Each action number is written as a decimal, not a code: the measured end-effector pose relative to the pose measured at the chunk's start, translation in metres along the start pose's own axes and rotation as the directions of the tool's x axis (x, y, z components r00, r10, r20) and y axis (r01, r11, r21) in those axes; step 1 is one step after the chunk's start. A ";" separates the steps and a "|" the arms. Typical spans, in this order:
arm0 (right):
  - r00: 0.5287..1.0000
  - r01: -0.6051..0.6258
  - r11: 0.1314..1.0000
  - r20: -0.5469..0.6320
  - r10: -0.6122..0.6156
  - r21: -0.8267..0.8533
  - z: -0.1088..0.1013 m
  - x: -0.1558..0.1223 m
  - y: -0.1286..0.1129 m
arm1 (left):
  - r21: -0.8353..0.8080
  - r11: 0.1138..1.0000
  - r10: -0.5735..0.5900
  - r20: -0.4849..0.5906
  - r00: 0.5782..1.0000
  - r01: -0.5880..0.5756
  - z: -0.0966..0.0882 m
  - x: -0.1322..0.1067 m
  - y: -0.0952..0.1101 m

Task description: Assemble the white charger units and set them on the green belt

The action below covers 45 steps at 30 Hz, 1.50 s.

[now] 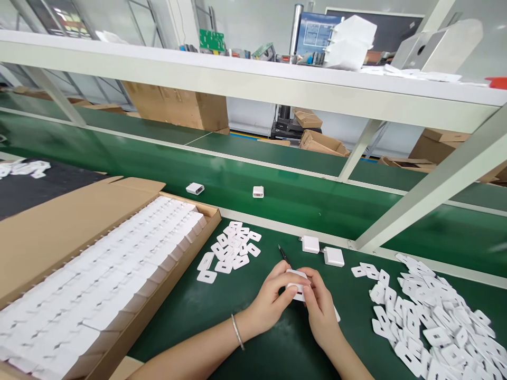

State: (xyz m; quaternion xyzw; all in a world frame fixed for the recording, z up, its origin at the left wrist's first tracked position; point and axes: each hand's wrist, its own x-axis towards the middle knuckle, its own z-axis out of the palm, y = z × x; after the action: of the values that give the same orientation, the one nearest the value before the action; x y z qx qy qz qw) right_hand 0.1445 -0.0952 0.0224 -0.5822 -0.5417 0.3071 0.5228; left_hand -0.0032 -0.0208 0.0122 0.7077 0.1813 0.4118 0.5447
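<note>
Both hands meet over the green bench around a small white plastic piece with a dark slot (295,293). My left hand (274,295), with a bangle at the wrist, grips it from the left, thumb on its face. From the right, my right hand (320,303) pinches the same piece; the fingers partly cover it. A slim black pointed tool (283,254) lies just beyond the left fingers. Two white plug-in adapters (310,244) rest farther back. The edge of another white piece (337,314) shows beside my right hand.
Slotted white covers lie in a small pile (233,248) and a large heap (439,322). A cardboard box (212,217) with rows of white units stands left. Two white units (258,192) sit on the green conveyor (222,171). A shelf (253,74) crosses above.
</note>
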 end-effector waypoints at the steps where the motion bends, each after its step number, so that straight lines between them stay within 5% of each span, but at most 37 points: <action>1: 1.000 0.000 1.000 -0.003 0.000 -0.001 0.000 0.000 0.000 | -0.004 1.000 0.006 -0.003 1.000 -0.006 0.000 0.000 0.000; 11: 0.995 -0.051 0.998 -0.083 0.048 -0.031 -0.003 0.002 0.001 | 0.040 0.994 -0.107 0.140 0.984 0.102 -0.001 -0.004 0.006; 28: 0.994 0.101 0.992 0.036 -0.099 -0.073 -0.009 -0.001 0.005 | 0.007 0.998 0.060 0.099 0.993 -0.061 -0.005 -0.007 0.002; 39: 0.994 0.078 0.995 0.075 -0.074 -0.056 -0.006 -0.003 0.009 | -0.001 0.992 0.124 0.025 0.992 -0.124 -0.004 -0.002 -0.004; 45: 0.997 0.080 0.995 0.009 -0.080 -0.051 -0.005 0.000 0.007 | -0.001 0.999 0.039 0.113 0.993 -0.039 -0.004 -0.002 -0.001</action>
State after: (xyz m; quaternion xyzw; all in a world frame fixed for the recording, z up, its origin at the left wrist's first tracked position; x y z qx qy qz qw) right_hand 0.1514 -0.0961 0.0173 -0.5721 -0.5741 0.2741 0.5176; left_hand -0.0076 -0.0192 0.0107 0.7335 0.1368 0.3817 0.5456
